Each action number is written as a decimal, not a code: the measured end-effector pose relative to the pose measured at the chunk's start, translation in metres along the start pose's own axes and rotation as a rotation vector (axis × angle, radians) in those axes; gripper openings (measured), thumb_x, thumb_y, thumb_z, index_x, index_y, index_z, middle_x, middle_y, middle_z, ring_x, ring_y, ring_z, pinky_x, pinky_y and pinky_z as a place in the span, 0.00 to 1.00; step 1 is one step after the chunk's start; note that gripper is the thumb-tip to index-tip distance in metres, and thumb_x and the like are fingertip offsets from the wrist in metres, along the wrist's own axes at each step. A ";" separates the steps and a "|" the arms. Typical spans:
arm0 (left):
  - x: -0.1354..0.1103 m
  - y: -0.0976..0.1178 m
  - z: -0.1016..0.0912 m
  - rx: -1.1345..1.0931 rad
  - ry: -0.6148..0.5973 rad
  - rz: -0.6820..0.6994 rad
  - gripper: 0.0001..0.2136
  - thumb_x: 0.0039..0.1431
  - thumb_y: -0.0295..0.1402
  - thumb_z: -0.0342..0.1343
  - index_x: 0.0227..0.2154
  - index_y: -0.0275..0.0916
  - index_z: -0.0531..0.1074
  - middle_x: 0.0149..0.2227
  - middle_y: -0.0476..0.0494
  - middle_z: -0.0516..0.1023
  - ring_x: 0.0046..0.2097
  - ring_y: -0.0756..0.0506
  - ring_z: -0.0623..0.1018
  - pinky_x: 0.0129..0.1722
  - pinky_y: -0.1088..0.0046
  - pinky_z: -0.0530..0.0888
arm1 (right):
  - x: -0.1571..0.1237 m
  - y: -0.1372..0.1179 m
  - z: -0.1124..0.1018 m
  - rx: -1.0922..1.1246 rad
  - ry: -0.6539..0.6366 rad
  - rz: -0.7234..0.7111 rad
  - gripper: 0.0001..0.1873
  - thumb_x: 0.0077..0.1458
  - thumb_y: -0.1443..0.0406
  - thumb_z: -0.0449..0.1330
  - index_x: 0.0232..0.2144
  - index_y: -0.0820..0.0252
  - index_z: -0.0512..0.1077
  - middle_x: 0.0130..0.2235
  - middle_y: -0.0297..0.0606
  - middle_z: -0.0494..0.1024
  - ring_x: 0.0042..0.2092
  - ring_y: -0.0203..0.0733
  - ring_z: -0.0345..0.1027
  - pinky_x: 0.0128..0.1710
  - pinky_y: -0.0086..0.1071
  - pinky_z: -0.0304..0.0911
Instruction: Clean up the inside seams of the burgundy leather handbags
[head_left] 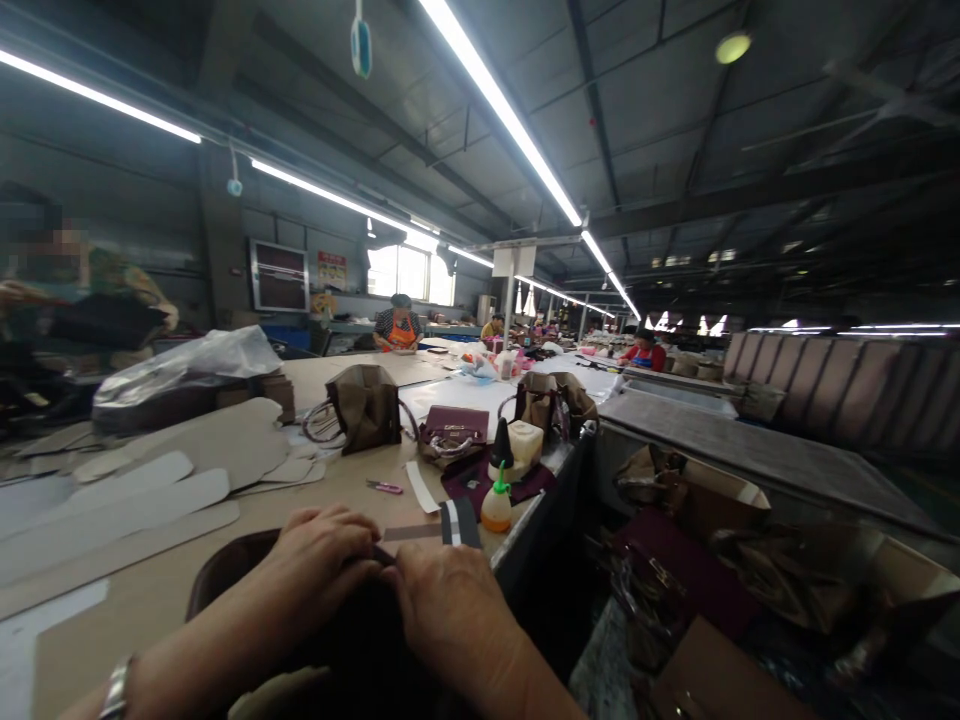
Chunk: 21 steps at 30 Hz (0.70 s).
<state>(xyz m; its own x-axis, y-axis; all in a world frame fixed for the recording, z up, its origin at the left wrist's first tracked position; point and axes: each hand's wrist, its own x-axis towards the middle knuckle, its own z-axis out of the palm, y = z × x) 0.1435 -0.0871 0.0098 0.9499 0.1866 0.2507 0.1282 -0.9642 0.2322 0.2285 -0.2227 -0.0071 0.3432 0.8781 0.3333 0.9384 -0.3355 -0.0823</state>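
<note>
My left hand (330, 548) and my right hand (454, 590) are close together at the table's near edge. Both have their fingers closed, pinching the upper edge of a dark brown bag (229, 565). Much of the bag is hidden behind my hands and in shadow. Just beyond my right hand lie a strip of dark material with a white band (459, 522) and a flat brown piece (412, 535). Farther on are pink-handled thread snips (385, 487), a curved white strip (422, 487) and a small bottle with a green nozzle (496, 505).
Brown handbags (365, 410) stand on the paper-covered table (330, 490), near a purple bag flap (455, 428) and a black-nozzled bottle (501, 450). Cut grey panels (165, 495) cover the left side. More bags (690, 560) lie low at right. Co-workers (401, 325) sit farther off.
</note>
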 end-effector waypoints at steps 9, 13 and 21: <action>-0.010 -0.014 -0.015 0.021 0.061 0.047 0.05 0.50 0.31 0.53 0.26 0.43 0.74 0.44 0.49 0.72 0.47 0.42 0.67 0.48 0.61 0.57 | 0.003 0.013 0.006 -0.005 -0.095 0.116 0.15 0.57 0.61 0.41 0.30 0.57 0.65 0.26 0.38 0.75 0.29 0.41 0.70 0.24 0.28 0.52; -0.010 -0.021 -0.020 -0.036 0.077 0.014 0.07 0.51 0.31 0.51 0.25 0.39 0.74 0.39 0.46 0.74 0.42 0.45 0.70 0.46 0.67 0.61 | 0.004 0.016 0.005 0.032 -0.106 0.112 0.15 0.58 0.61 0.41 0.30 0.56 0.65 0.26 0.37 0.75 0.30 0.42 0.70 0.25 0.28 0.51; -0.007 -0.025 -0.017 -0.217 0.014 -0.141 0.10 0.52 0.32 0.47 0.29 0.35 0.73 0.26 0.49 0.74 0.28 0.51 0.69 0.28 0.79 0.64 | 0.011 0.018 0.008 0.053 -0.086 0.062 0.15 0.57 0.61 0.41 0.28 0.57 0.65 0.25 0.36 0.74 0.28 0.40 0.69 0.24 0.28 0.50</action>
<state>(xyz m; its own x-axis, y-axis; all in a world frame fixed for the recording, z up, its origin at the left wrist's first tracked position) 0.1287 -0.0613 0.0186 0.9226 0.3207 0.2145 0.1937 -0.8657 0.4616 0.2490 -0.2165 -0.0129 0.4004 0.8830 0.2448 0.9154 -0.3734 -0.1504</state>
